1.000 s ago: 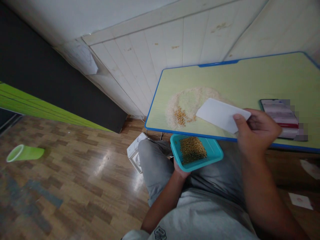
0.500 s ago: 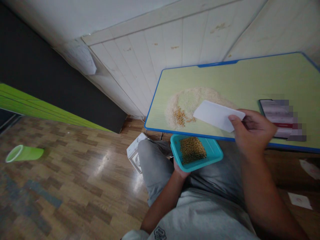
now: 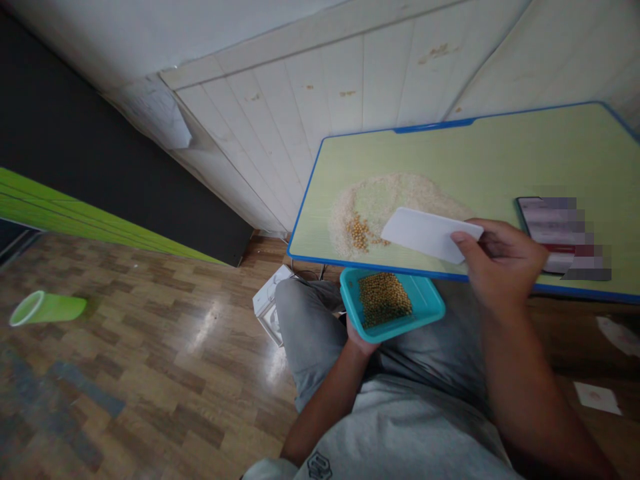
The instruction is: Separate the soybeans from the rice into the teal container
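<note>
My right hand (image 3: 503,263) pinches the right end of a white card (image 3: 425,233) over the green table. The card's far end is close to a small heap of yellow soybeans (image 3: 358,233). Pale grains that look like rice (image 3: 425,190) spread in a ring around and behind the beans. Below the table's front edge, my left hand (image 3: 361,337) grips a turquoise plastic container (image 3: 425,307) from its near left side; most of its fingers are hidden under it. Soybeans (image 3: 385,298) fill the left and middle of the container.
The folding table (image 3: 500,160) has a blue rim and stands against a white panelled wall. A phone (image 3: 547,233) lies on its right part. On the floor are a white box (image 3: 270,303) beside my knee and a lime-green bin (image 3: 53,308) lying at the far left.
My right hand has shifted the card slightly left and down, nearer the beans. The left hand and container stay put.
</note>
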A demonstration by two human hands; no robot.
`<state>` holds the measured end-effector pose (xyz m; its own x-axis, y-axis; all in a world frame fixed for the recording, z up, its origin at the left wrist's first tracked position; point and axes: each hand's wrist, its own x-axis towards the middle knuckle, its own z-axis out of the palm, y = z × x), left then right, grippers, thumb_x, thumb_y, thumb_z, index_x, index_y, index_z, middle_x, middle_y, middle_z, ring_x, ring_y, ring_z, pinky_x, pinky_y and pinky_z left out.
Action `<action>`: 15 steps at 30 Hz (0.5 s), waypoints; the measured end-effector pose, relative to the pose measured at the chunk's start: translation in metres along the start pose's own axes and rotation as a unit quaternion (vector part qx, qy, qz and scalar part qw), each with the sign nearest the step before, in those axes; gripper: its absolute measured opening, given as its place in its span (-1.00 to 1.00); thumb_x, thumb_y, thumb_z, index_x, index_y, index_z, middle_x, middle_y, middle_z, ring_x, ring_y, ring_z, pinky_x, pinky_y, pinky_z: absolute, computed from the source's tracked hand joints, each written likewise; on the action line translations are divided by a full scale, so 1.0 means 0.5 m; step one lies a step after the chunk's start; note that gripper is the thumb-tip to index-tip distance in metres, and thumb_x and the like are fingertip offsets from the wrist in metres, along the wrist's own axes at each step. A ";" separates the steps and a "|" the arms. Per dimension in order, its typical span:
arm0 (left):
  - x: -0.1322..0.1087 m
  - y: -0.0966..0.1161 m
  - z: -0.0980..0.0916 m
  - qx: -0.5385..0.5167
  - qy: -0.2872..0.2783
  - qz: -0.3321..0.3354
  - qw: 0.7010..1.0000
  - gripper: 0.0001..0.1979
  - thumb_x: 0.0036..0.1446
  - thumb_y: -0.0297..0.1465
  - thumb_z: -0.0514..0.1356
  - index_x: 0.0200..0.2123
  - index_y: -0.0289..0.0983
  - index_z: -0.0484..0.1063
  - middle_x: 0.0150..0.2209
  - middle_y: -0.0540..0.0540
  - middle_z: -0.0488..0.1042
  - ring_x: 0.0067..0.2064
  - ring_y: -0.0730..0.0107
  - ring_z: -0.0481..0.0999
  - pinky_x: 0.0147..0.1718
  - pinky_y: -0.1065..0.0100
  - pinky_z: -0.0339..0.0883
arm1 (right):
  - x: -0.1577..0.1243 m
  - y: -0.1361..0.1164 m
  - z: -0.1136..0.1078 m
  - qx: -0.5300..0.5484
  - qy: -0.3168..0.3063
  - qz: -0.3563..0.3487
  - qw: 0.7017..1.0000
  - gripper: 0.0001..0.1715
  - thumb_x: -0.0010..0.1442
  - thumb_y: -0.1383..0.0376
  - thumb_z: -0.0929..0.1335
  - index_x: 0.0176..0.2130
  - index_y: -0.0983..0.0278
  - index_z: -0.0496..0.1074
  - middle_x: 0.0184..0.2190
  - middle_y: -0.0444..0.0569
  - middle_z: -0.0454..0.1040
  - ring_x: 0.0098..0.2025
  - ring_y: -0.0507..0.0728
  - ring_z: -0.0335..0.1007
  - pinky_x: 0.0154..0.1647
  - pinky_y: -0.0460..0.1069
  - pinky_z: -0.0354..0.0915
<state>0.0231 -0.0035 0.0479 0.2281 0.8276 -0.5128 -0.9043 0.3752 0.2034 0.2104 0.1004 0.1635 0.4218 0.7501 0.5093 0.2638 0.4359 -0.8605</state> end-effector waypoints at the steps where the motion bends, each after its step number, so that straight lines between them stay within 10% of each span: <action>1: -0.001 0.000 0.001 -0.001 0.002 0.002 1.000 -0.34 0.53 0.00 -0.12 0.15 -0.21 0.68 0.34 -0.13 0.60 0.49 -0.12 0.41 0.54 -0.25 0.19 | 0.000 0.001 -0.001 -0.001 -0.004 -0.003 1.000 -0.75 0.05 0.11 0.63 -0.32 0.18 0.66 -0.43 -0.13 0.64 -0.45 0.10 0.53 -0.45 0.00 0.41; 15: -0.003 0.003 0.010 0.021 -0.013 0.001 1.000 -0.32 0.55 0.00 -0.16 0.15 -0.20 0.69 0.33 -0.13 0.61 0.44 -0.04 0.48 0.50 -0.21 0.26 | -0.003 0.005 -0.008 -0.003 -0.025 -0.004 1.000 -0.81 0.09 0.13 0.63 -0.29 0.10 0.68 -0.39 -0.13 0.67 -0.42 0.15 0.54 -0.43 0.05 0.42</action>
<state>0.0232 -0.0019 0.0529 0.2360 0.8384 -0.4914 -0.8890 0.3905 0.2393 0.2140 0.0982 0.1604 0.3764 0.7701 0.5150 0.2719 0.4396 -0.8560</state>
